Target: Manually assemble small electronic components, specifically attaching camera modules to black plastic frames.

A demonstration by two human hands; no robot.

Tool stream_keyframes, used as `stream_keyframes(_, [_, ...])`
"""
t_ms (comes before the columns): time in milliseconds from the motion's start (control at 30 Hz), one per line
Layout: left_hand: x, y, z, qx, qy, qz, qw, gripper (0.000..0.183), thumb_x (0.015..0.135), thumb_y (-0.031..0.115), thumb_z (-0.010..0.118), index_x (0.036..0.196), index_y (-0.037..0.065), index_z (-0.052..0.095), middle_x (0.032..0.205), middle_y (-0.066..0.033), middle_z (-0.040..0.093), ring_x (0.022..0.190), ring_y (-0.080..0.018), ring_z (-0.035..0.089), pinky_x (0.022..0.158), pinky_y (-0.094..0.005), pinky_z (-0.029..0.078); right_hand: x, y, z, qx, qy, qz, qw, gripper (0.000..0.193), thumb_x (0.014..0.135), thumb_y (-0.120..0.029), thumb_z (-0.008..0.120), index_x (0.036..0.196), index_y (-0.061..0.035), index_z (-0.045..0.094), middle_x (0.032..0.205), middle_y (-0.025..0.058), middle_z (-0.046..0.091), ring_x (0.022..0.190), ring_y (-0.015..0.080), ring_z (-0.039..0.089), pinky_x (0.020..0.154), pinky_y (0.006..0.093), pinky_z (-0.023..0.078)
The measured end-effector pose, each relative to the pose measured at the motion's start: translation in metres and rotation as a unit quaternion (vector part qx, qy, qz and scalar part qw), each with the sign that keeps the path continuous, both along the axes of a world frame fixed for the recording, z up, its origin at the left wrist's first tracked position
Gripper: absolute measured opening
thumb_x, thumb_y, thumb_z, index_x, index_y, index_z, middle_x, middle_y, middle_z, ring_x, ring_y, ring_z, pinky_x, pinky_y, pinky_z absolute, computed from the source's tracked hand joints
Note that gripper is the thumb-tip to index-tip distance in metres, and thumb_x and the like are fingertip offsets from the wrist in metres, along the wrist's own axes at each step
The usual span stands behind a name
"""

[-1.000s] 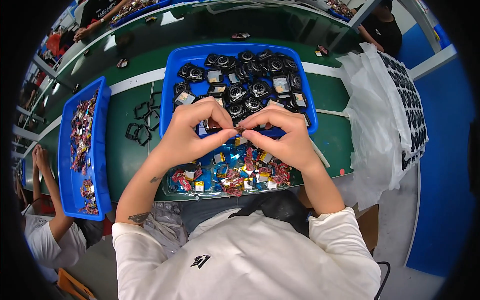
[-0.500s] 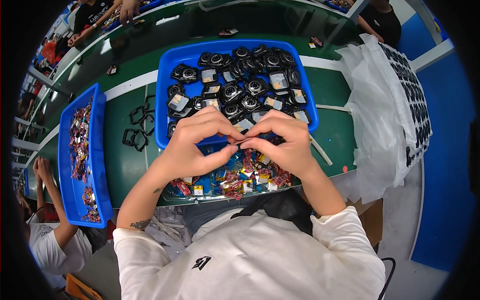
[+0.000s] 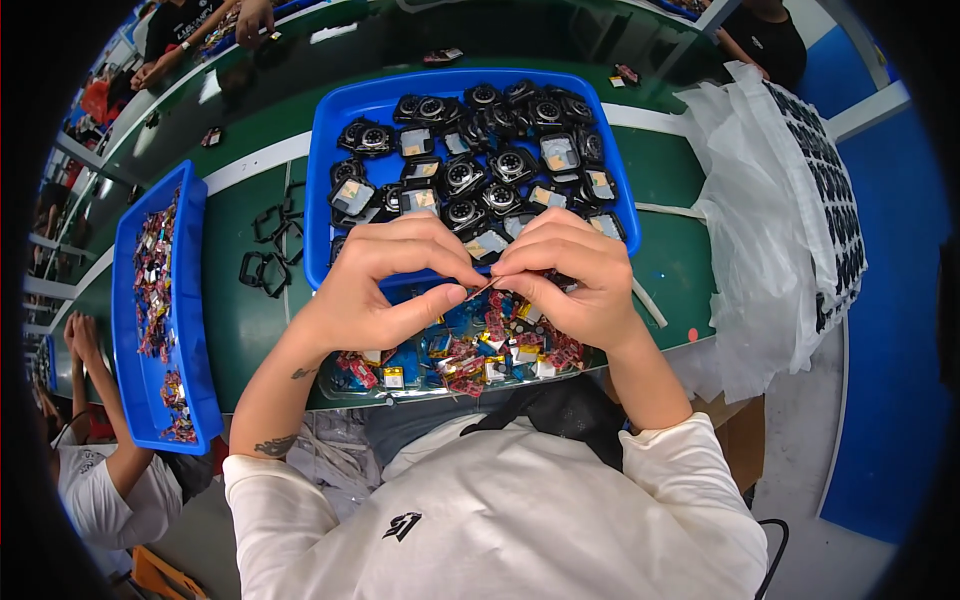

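My left hand (image 3: 385,280) and my right hand (image 3: 580,280) meet in the middle. Their thumbs and forefingers pinch a thin, small reddish circuit board (image 3: 484,289), seen nearly edge-on and mostly covered by fingers. Below them, a clear tray (image 3: 350,392) holds a heap of red circuit boards (image 3: 465,372) with silver-and-yellow battery cells. Just beyond my hands stands a blue bin (image 3: 322,150) filled with black smartwatch bodies (image 3: 463,175), some showing round sensor backs, others pale inner faces.
Several black frames (image 3: 265,270) lie left of the bin on the green table (image 3: 240,350). A long blue bin (image 3: 125,330) of small boards stands further left. White plastic sheeting (image 3: 750,240) covers stacked trays at right. Co-workers' arms (image 3: 100,375) show left and far.
Both hands keep their pinch on the small circuit board, which now tilts up toward the right. My fingertips have drawn slightly apart. The whole view has shifted a little.
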State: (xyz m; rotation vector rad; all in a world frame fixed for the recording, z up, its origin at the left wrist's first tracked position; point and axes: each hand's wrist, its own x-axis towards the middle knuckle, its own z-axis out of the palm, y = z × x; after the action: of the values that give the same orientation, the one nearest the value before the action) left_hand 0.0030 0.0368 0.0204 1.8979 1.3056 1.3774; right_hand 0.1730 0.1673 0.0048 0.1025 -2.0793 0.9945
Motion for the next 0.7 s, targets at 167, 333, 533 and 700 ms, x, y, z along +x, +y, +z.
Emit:
stream_keyframes(167, [-0.003,0.003,0.003,0.046,0.037,0.022,0.998,0.01,0.066,0.0,0.068,0.076,0.002,0.067,0.08,-0.0088,0.064,0.075,-0.0207,0.059,0.068,-0.0302,0.045,0.002,0.001,0.0,-0.027,-0.023,0.007,0.999,0.013,0.066,0.0,0.074,0.076,-0.0026,0.066,0.073,0.0065,0.065,0.066,0.0184,0.058,0.057,0.0276,0.045])
stream_keyframes(333, [0.001,0.001,-0.005,0.071,0.065,0.125,0.987,0.009,0.066,0.001,0.069,0.074,0.002,0.065,0.078,-0.0077,0.063,0.075,-0.0193,0.057,0.069,-0.0298,0.043,0.005,-0.004,0.002,-0.07,-0.081,-0.067,0.992,0.008,0.072,-0.002,0.07,0.077,-0.0012,0.064,0.073,0.0059,0.063,0.062,0.0134,0.057,0.053,0.023,0.044])
stream_keyframes(533, [0.014,0.004,-0.003,-0.01,-0.111,0.186,0.976,0.012,0.067,0.005,0.074,0.074,0.001,0.065,0.079,-0.0054,0.064,0.075,-0.0146,0.056,0.066,-0.0263,0.042,0.005,-0.003,-0.003,-0.186,-0.105,0.008,0.977,0.008,0.076,-0.002,0.069,0.081,0.001,0.064,0.078,0.0052,0.064,0.067,0.0084,0.059,0.057,0.0204,0.047])
stream_keyframes(700, [0.004,-0.001,-0.014,-0.045,-0.125,0.087,0.987,0.015,0.072,0.0,0.07,0.085,0.0,0.063,0.082,-0.0074,0.065,0.075,-0.0135,0.06,0.069,-0.0244,0.047,0.005,-0.01,0.002,-0.318,-0.067,0.039,0.945,0.011,0.079,0.0,0.066,0.089,0.0039,0.064,0.084,0.007,0.064,0.073,0.0086,0.061,0.063,0.0214,0.051])
